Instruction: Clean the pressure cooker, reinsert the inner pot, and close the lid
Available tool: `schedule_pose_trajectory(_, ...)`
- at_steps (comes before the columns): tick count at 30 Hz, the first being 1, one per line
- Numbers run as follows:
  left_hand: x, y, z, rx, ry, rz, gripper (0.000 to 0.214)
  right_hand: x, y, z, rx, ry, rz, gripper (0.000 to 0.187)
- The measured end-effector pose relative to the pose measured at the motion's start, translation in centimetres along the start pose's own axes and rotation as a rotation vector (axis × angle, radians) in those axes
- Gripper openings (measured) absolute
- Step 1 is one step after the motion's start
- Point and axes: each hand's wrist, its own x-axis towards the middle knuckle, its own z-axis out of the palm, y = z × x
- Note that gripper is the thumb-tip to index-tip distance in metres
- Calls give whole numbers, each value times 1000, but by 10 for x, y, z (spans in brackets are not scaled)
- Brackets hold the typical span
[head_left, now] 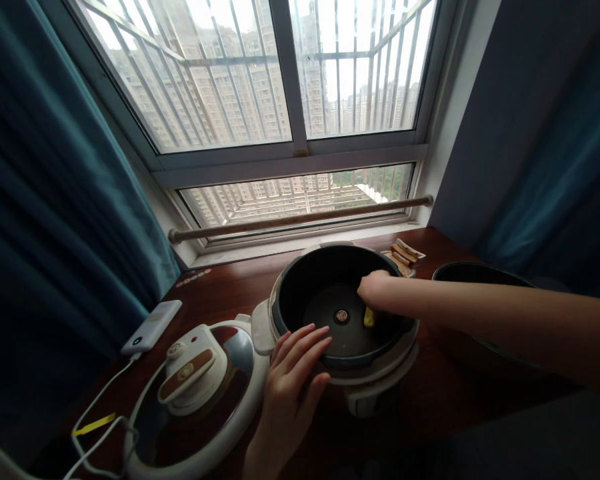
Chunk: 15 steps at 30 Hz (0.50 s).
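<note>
An electric pressure cooker (390, 368) stands with its top off, showing a dark inside and a round metal sensor (341, 317) in the middle of its floor. My right hand (377, 291) reaches in over the right side, its fingers closed around a yellow cloth (369, 318). Only a soft-looking end of the cloth shows below the fist, near the inner right wall. My left hand (293, 380) rests at the front left rim, fingers stretched out and holding nothing. Left of it lies the cooker's lid (243, 427), white-rimmed with a brown and white handle.
A white power bank (153, 327) with a white cable (103, 387) lies at the left. A dark pot (480, 270) stands to the right, partly behind my right forearm. Behind the cooker are a small brown-and-white object (405, 253) and a barred window (300, 73). Blue curtains hang on both sides.
</note>
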Motion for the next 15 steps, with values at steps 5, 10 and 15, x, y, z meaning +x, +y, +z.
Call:
schedule_pose_trajectory(5, 1, 5, 1, 8, 35, -21, 35, -15, 10, -40, -272, -11, -8, 12)
schedule_pose_trajectory(10, 3, 8, 2, 18, 49, -25, 32, -46, 9, -45, -377, -108, -70, 26)
schedule_pose_trajectory(15, 1, 11, 2, 80, 34, -12, 41, -70, -8, -41, -129, -298, -110, 48)
